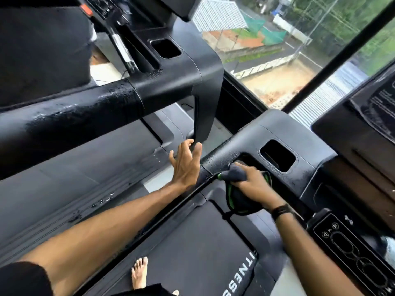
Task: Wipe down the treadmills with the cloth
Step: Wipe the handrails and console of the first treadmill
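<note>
My right hand (255,184) grips a dark cloth with green edging (236,199) and presses it against the wet left handrail (220,155) of the near treadmill, where the rail meets the console housing (299,146). Part of the cloth hangs below my fist. My left hand (186,165) is held out with fingers spread, just left of that handrail; whether it touches the rail I cannot tell. It holds nothing. A second treadmill's thick, wet handrail (70,118) crosses the left of the view.
The near treadmill's belt (192,248) lies below, with my bare foot (140,274) on it. A control panel with buttons (350,248) sits at lower right. A large window (277,50) ahead looks out on roofs and a road. Cup-holder recesses (277,155) open in the housing.
</note>
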